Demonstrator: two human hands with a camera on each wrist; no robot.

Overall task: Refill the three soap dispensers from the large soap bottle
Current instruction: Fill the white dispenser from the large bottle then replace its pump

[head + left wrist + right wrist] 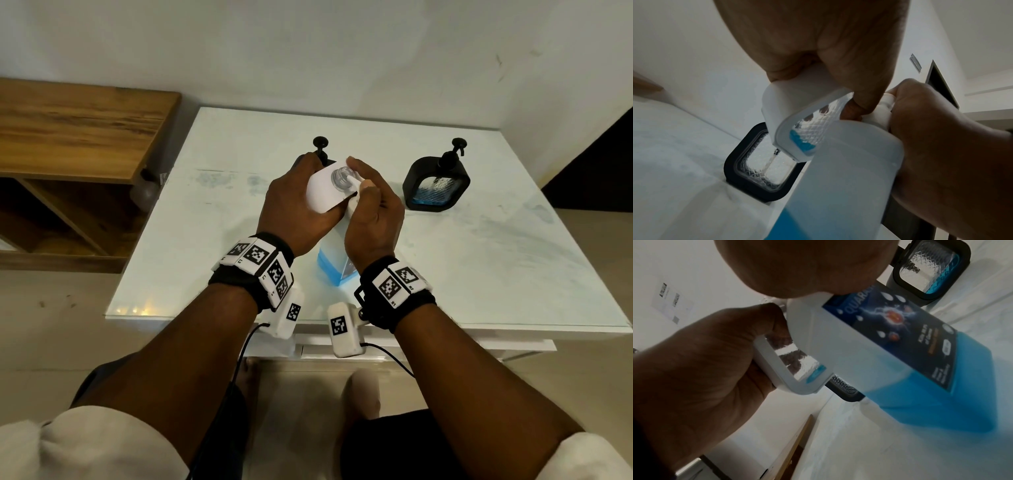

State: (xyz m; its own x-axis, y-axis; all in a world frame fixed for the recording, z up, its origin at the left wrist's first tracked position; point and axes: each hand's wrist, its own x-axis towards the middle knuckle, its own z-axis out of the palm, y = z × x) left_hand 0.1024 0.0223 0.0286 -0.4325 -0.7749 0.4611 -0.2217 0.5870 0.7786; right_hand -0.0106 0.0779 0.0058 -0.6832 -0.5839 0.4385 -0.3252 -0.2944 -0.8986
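Head view. We hold the white soap dispenser [325, 190] in the left hand [294, 205], fingers wrapped round its body, its open clear neck facing up and tilted toward the right. The right hand [373, 209] is closed on the pump head of the large soap bottle [334, 263], which stands upright on the white table [479, 257], directly below and between both wrists. The pump nozzle sits at the dispenser's mouth; this contact is the relation the next press depends on. One black dispenser [436, 183] stands well apart to the right; another black dispenser [320, 149] shows only its pump behind the left hand. A wooden shelf [78, 126] lies left of the table, a plain wall behind.

Left wrist view. The white dispenser leans over the bottle shoulder, with a little blue soap pooled in its lower corner. We judge the fill barely begun.

Right wrist view. The bottle is blue only in its lower part; its label faces this camera.
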